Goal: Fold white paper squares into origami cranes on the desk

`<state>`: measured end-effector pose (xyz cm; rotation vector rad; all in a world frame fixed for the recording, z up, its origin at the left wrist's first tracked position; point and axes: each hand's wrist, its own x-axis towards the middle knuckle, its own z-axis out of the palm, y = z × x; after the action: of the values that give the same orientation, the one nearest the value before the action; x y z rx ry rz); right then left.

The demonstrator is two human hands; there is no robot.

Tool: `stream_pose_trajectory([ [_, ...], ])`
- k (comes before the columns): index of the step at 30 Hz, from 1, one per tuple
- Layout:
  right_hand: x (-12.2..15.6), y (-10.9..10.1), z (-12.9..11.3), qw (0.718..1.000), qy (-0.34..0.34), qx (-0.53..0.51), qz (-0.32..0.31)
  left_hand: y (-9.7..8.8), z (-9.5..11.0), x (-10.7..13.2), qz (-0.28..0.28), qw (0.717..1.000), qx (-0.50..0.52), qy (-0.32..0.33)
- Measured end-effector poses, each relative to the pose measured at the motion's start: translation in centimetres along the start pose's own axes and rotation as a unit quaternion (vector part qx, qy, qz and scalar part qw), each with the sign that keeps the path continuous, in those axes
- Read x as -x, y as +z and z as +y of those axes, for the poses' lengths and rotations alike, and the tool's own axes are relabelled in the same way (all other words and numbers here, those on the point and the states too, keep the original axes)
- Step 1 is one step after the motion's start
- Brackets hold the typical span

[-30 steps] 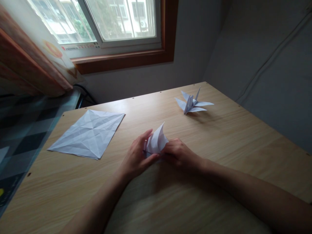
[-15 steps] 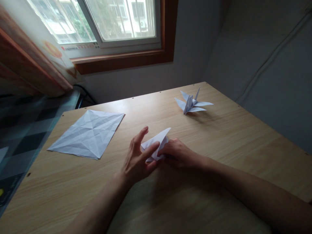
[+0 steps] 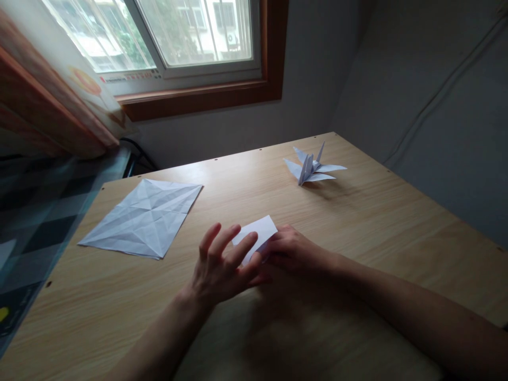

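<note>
A small piece of folded white paper (image 3: pixel 260 228) is held just above the wooden table in front of me, one flat face turned up. My right hand (image 3: pixel 296 248) pinches its right side, the fingertips partly hidden. At the lower left edge, my left hand (image 3: pixel 226 264) has its index finger and thumb on the paper. The other left fingers are raised and spread, covering part of it.
A creased white paper sheet (image 3: pixel 146 219) lies flat at the table's left. Folded white paper cranes (image 3: pixel 313 166) stand close together near the far right edge. The wooden table (image 3: pixel 377 222) reaches towards a wall and window. A checked cloth (image 3: pixel 51 196) lies beyond its left edge.
The folded paper has turned, its raised pointed flap giving way to a flat, squarer face. My left hand has shifted slightly, lifting and fanning its outer fingers. My right hand has barely moved.
</note>
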<state>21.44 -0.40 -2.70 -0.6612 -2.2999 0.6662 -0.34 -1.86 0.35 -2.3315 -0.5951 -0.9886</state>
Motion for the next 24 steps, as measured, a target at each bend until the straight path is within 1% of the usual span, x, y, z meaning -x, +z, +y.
stream_pose_trajectory([
  [2, 0.1, -0.4, 0.0, 1.0, 0.001, 0.012, 0.006, -0.3, -0.3, 0.1, -0.01, 1.0, -0.019, 0.02],
  [4, 0.2, -0.9, 0.0, 0.999, 0.02, 0.042, 0.011, -0.4, -0.5, 0.3, -0.017, 0.999, -0.035, 0.025],
  [6, 0.4, -1.4, 0.0, 0.996, 0.046, 0.071, 0.011, -0.3, -0.6, 0.3, -0.029, 0.999, -0.034, 0.016],
  [8, 0.5, -1.7, 0.1, 0.994, 0.065, 0.088, 0.01, -0.1, -0.7, 0.2, -0.055, 0.998, -0.026, 0.007],
  [10, 0.6, -1.9, 0.2, 0.993, 0.068, 0.094, 0.015, 0.1, -0.8, 0.1, -0.084, 0.996, -0.028, -0.004],
  [12, 0.5, -1.8, 0.2, 0.994, 0.065, 0.091, 0.019, 0.2, -0.9, -0.1, -0.1, 0.994, -0.031, -0.015],
  [18, 0.3, -1.5, 0.0, 0.995, 0.066, 0.078, -0.002, 0.4, -1.2, -0.2, -0.094, 0.995, -0.03, -0.028],
  [21, 0.5, -1.2, -0.1, 0.994, 0.069, 0.08, 0.023, 0.5, -1.1, -0.1, -0.087, 0.995, -0.025, -0.037],
  [24, 0.6, -1.0, -0.3, 0.995, 0.075, 0.055, 0.045, 0.6, -0.8, -0.2, -0.077, 0.995, -0.012, -0.063],
])
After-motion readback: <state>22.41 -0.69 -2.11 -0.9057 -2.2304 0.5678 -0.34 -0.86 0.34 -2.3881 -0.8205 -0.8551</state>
